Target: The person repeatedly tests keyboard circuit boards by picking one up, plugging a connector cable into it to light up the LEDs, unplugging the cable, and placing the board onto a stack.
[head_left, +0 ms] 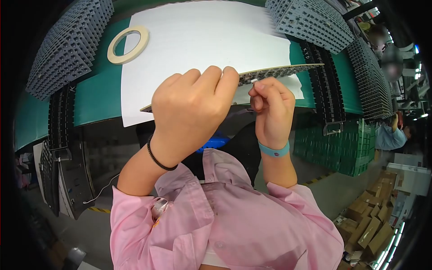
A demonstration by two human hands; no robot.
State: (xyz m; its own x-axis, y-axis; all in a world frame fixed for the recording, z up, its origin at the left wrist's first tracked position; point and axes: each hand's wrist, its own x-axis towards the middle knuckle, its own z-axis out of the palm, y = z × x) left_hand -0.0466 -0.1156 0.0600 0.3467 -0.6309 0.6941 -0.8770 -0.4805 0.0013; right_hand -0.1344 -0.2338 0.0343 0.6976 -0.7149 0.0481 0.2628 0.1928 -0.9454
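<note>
A thin circuit board point(283, 72), seen nearly edge-on with small dark components along its underside, is held tilted above the bench's front edge. My left hand point(193, 101) is wrapped over the board's middle, knuckles up, hiding much of it. Close under the board, my right hand point(274, 101) is closed in a pinch at a small white piece point(254, 81). Whether that piece is a part of the board or a bit of tape, I cannot tell. Behind the board lies a large white sheet point(202, 36).
A roll of masking tape point(143, 44) rests at the sheet's left edge. Grey studded stacks point(67, 45) stand at the left, more point(310, 22) at the right. Black slotted rails point(60, 117) cross the green bench top point(101, 101). Green crates point(337, 146) are below right.
</note>
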